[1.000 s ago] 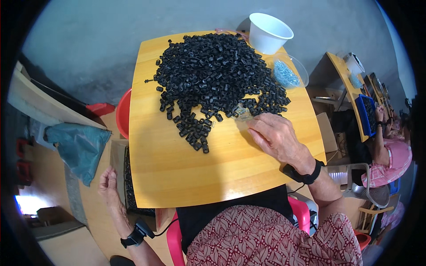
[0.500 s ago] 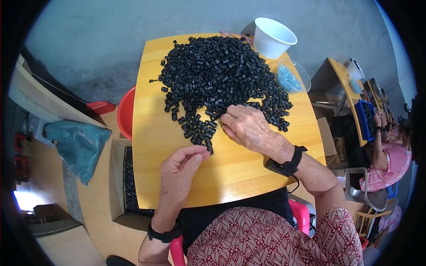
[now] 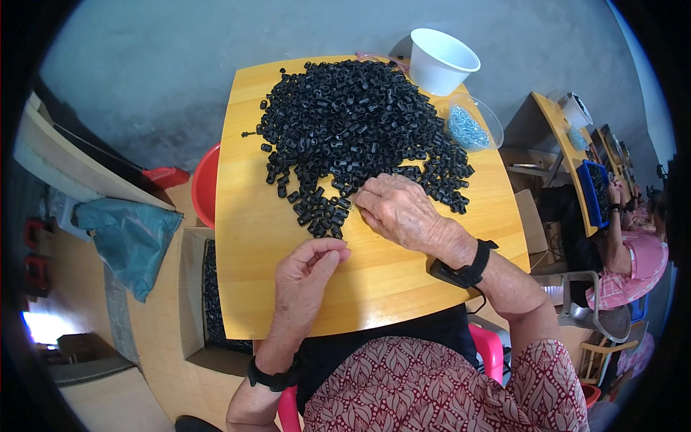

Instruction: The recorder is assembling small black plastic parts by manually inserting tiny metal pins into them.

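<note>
A big heap of small black plastic pieces [image 3: 353, 108] covers the far half of the wooden table [image 3: 281, 302]. At the heap's near edge, my right hand [image 3: 399, 209] rests palm down with its fingers curled together; whatever is under the fingertips is hidden. My left hand [image 3: 306, 270] is closer to me, just below a narrow tongue of loose black pieces [image 3: 324, 212]. Its thumb and forefinger are pressed together in a pinch, and I cannot make out what is between them.
A white tub [image 3: 443, 63] and a clear bowl of small silvery-blue metal parts [image 3: 468, 129] stand at the far right. Left of the table are a red basin [image 3: 206, 186] and a cardboard box [image 3: 193, 295]. Another person [image 3: 630, 259] works at the right.
My left hand has shifted slightly to the right. A black piece that lay by its fingertips no longer shows there. My right hand has hardly moved.
</note>
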The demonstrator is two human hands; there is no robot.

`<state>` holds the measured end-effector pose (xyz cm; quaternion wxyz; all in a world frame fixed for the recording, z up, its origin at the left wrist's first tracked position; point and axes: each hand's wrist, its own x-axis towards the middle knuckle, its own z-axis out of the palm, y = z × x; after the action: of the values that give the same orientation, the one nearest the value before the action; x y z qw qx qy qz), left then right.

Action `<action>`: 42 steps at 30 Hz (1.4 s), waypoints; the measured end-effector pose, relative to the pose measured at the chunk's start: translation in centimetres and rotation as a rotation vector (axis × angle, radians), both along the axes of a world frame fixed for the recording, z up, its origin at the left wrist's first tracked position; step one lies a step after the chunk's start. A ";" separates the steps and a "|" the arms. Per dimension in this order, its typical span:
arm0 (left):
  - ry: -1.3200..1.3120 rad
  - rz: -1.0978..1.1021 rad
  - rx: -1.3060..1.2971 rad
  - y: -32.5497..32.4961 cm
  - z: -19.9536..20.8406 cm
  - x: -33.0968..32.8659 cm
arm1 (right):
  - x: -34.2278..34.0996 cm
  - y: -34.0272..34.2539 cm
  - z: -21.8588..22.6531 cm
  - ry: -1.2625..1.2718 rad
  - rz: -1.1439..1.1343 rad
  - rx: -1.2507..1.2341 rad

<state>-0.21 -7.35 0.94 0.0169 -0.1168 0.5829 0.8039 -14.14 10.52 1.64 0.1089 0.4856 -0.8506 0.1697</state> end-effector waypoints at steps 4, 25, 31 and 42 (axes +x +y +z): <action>-0.026 -0.006 -0.010 0.8 0.5 -0.5 | 0.1 0.3 -0.2 -0.068 -0.006 0.002; -0.079 -0.004 0.181 3.1 -1.2 -0.8 | 5.6 2.3 1.7 -0.159 0.133 -0.343; -0.081 -0.073 0.280 2.7 -1.3 -0.5 | 6.1 2.3 1.4 -0.187 0.135 -0.337; 0.081 0.210 0.061 1.7 -1.4 -1.3 | 1.1 -1.0 1.0 -0.279 -0.128 -0.116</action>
<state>-1.47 -5.64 -0.51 -0.0873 -0.1438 0.5429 0.8228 -13.09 9.52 2.63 0.0280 0.3951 -0.8754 0.2769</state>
